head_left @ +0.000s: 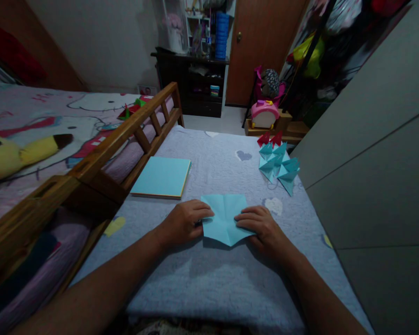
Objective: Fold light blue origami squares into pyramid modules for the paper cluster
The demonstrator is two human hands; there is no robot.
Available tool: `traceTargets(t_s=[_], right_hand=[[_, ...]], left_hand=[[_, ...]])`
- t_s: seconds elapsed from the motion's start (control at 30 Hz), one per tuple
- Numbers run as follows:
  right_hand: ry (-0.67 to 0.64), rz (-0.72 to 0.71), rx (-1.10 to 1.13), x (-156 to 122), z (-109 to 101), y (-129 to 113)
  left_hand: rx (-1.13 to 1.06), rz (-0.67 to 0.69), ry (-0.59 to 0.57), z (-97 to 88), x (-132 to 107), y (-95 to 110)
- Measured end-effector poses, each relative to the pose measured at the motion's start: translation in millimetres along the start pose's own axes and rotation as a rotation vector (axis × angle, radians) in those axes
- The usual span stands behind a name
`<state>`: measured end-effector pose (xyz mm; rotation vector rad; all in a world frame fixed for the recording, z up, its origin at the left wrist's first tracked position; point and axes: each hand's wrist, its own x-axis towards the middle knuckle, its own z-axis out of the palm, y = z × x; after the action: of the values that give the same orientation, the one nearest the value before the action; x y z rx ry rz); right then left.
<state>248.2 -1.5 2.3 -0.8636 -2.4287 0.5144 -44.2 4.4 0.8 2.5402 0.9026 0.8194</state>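
Observation:
A creased sheet of light blue origami paper (pixel 225 223) is held over the cloth-covered surface in front of me, its near edge bent at the middle fold. My left hand (pixel 186 219) grips its left edge, fingers on top and thumb beneath. At the right edge, my right hand (pixel 263 228) has its fingers on top of the sheet, with the thumb mostly hidden below. A stack of square blue-topped paper (pixel 162 177) lies beyond my left hand. Several folded blue paper pieces (pixel 277 163) stand beyond my right hand, with red folded pieces (pixel 269 138) behind them.
A wooden bed rail (pixel 125 144) runs along the left, with a yellow plush toy (pixel 17 156) on the bed behind it. Pale cabinet panels (pixel 377 153) border the right side. A dark shelf unit (pixel 192 86) and a pink toy case (pixel 264 114) stand at the back.

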Motion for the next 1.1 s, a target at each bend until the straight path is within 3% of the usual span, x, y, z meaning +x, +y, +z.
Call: traceTargets(t_s=[0.23, 0.43, 0.53, 0.73, 0.93, 1.1], right_hand=[[0.037, 0.194, 0.141, 2, 5, 3], [0.182, 0.496, 0.219, 11, 12, -1], [0.253, 0.587, 0.273, 15, 15, -4], [0.319, 0.555, 0.22, 13, 18, -4], [0.198, 0.346, 0.057, 11, 15, -1], [0.195, 0.353, 0.05, 13, 16, 1]], left_hand=[[-0.266, -0.128, 0.045, 1.9, 5, 9], [-0.337, -0.585, 0.053, 5.8, 4, 15], [-0.299, -0.697, 0.103, 9.0, 5, 16], [-0.096, -0.683, 0.148, 15.2, 8, 18], [-0.036, -0.652, 0.165, 17.7, 10, 18], [-0.021, -0.585, 0.164, 15.9, 9, 15]])
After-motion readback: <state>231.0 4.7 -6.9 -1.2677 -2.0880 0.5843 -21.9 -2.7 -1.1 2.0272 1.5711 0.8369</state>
